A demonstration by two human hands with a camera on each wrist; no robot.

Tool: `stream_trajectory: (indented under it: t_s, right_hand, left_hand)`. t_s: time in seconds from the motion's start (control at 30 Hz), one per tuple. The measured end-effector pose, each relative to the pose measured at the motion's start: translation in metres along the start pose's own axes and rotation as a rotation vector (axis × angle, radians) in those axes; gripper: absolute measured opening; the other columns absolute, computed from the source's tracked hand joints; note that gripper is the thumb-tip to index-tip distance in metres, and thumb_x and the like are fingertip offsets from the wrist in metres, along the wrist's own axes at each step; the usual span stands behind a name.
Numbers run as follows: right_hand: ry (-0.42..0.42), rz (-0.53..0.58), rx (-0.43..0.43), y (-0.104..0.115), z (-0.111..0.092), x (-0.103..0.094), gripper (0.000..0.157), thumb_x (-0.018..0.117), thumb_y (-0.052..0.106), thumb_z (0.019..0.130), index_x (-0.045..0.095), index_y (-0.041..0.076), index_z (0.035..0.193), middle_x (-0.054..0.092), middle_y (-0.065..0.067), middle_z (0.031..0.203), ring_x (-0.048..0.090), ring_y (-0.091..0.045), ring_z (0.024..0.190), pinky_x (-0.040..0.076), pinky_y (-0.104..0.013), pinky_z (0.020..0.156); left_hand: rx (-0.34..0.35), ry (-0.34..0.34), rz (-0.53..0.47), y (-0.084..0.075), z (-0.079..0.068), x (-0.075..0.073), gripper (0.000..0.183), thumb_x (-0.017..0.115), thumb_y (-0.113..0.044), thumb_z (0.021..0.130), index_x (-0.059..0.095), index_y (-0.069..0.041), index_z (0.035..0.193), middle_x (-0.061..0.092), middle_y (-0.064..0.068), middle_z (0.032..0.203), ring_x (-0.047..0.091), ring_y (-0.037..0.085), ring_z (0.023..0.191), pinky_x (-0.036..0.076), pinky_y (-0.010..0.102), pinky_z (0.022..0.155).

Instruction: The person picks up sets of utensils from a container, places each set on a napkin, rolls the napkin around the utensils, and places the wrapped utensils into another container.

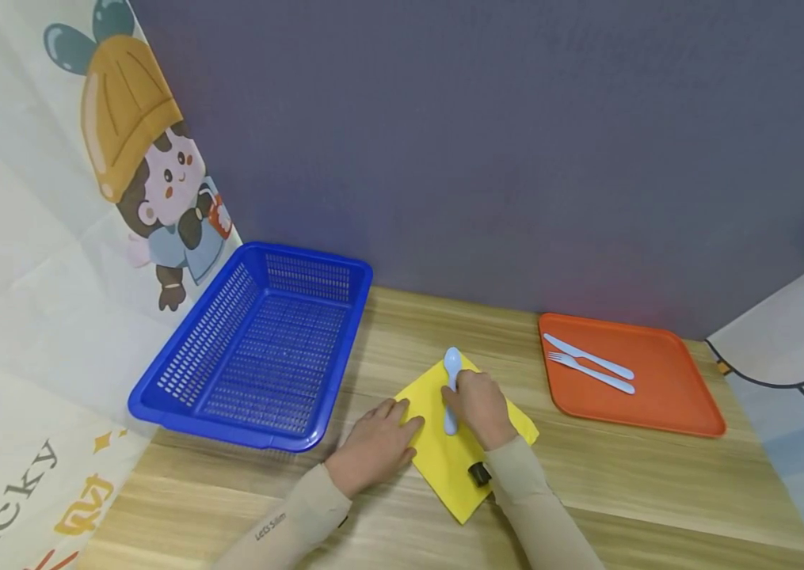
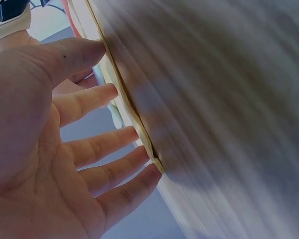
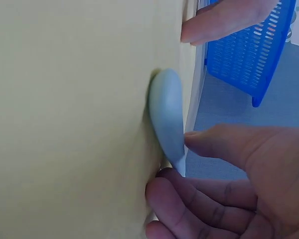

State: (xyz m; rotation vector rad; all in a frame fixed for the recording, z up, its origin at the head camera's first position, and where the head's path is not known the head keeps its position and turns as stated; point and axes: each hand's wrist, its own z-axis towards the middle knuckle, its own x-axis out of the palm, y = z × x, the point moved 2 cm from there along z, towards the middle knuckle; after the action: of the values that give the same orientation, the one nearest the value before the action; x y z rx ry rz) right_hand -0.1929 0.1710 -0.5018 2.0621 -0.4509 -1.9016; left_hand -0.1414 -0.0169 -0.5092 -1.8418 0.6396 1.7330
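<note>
A yellow napkin (image 1: 444, 463) lies turned cornerwise on the wooden table, with a light blue plastic spoon (image 1: 452, 362) on it, bowl towards the back. My right hand (image 1: 485, 408) pinches the spoon's handle; in the right wrist view the thumb touches one side, with curled fingers by the other. My left hand (image 1: 375, 449) rests at the napkin's left edge, and the left wrist view shows its spread, nearly straight fingers (image 2: 102, 147) touching that edge. To the right, an orange tray (image 1: 665, 404) holds a light blue knife (image 1: 590, 356) and fork (image 1: 594, 374).
A blue slotted basket (image 1: 238, 439) stands at the left, against the patterned side cloth. Behind the table (image 1: 402, 317) rises a dark grey partition (image 1: 473, 158). A small black object (image 1: 478, 473) shows by the right wrist.
</note>
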Motion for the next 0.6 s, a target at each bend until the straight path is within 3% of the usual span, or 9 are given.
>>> stream_trajectory:
  t_s: [0.27,0.4,0.6]
  right_hand:
    - [-0.011,0.028,-0.024,-0.005,-0.002,-0.002,0.038,0.067,0.023,0.094,0.051,0.011,0.062,0.043,0.001,0.053,0.039,-0.011,0.045,0.032,-0.025,0.041]
    - [-0.012,0.026,-0.020,-0.010,-0.002,-0.006,0.037,0.067,0.025,0.093,0.053,0.009,0.064,0.040,0.002,0.054,0.037,-0.012,0.046,0.030,-0.026,0.042]
    - [-0.044,-0.034,-0.022,-0.027,-0.007,-0.020,0.025,0.070,0.028,0.092,0.070,0.003,0.095,0.060,-0.001,0.071,0.052,-0.015,0.056,0.043,-0.031,0.046]
  left_hand:
    - [0.015,-0.008,-0.006,0.000,0.001,-0.003,0.047,0.066,-0.041,0.096,0.058,-0.018,0.136,0.051,0.017,0.141,0.050,0.035,0.128,0.048,0.046,0.099]
    - [0.051,-0.046,0.038,-0.001,0.005,-0.011,0.041,0.068,-0.041,0.094,0.063,-0.016,0.126,0.059,0.013,0.127,0.057,0.029,0.114,0.053,0.039,0.090]
    - [0.105,-0.122,0.078,-0.012,0.023,-0.029,0.032,0.067,-0.041,0.095,0.067,-0.015,0.113,0.061,0.003,0.102,0.057,0.018,0.091,0.053,0.030,0.072]
